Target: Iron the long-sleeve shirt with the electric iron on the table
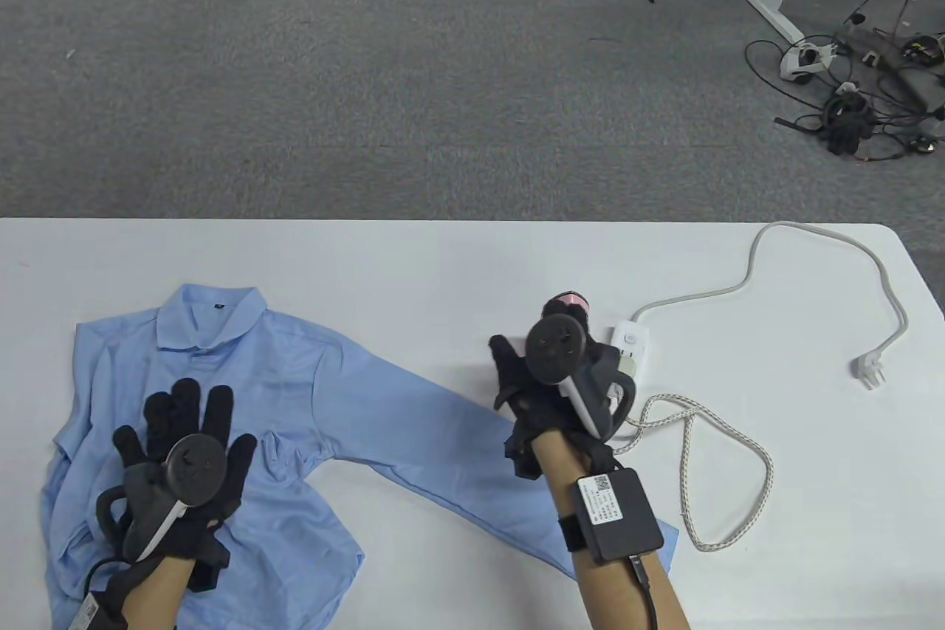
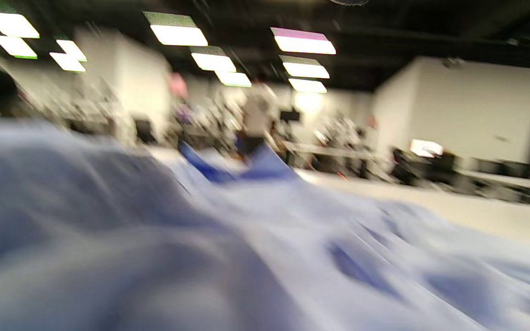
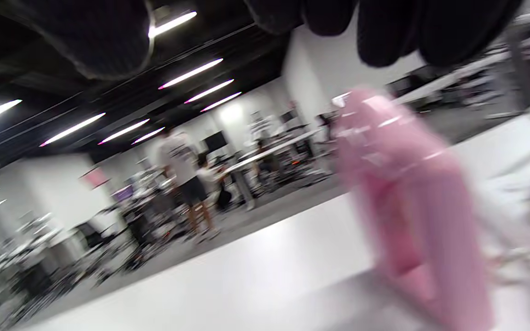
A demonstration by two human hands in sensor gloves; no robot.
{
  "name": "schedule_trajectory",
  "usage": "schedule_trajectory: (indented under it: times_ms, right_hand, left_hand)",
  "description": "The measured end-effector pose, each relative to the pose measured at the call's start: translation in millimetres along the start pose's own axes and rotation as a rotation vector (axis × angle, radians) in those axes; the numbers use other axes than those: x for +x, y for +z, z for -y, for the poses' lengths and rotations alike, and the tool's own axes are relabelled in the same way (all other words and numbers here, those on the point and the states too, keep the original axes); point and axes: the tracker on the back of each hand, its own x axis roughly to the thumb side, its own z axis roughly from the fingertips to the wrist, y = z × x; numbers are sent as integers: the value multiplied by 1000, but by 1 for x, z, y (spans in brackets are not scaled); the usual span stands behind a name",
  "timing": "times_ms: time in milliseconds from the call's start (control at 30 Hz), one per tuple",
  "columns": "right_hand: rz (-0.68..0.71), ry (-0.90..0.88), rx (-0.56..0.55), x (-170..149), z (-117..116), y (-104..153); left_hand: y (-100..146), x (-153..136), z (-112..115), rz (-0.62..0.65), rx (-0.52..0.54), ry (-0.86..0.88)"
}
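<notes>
Left hand lay flat with fingers spread on the blue shirt, which sprawled on the table's left half with one sleeve running right under the right forearm. Right hand hovered at the pink iron, just beside the white power strip; grip couldn't be told, as the tracker hid the fingers and the wrist view was blurred. Strip's plug lay loose on the table, well right.

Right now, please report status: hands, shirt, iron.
Left hand flat on light blue long-sleeve shirt. Right hand at pink electric iron, grip unclear. White power strip unplugged beside it.
</notes>
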Motion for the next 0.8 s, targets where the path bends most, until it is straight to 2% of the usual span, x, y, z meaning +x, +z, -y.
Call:
schedule_trajectory:
  times_ms: [133,300,433,500,633,700,800]
  right_hand:
    - [175,16,229,66,-52,21]
    - [301,69,454,133,-136,46]
    - [293,85,578,154,-196,57]
    - [275,109,622,155,-217,56]
    - [290,301,605,140,-236,51]
    - [268,270,601,124,-228,42]
    - [138,146,572,84,-208,24]
  left_hand:
    - [1,-16,-6,-69,39,61]
    - [-3,-15,3,-65,-10,42]
    - [-3,-14,4,-59,-29,42]
    - [-3,-15,4,-59,-33,47]
    - [-3,-15,6,-37,-84,72]
    - [-3,-15,6,-40,-102,76]
    - [-3,-15,6,-36,-110,79]
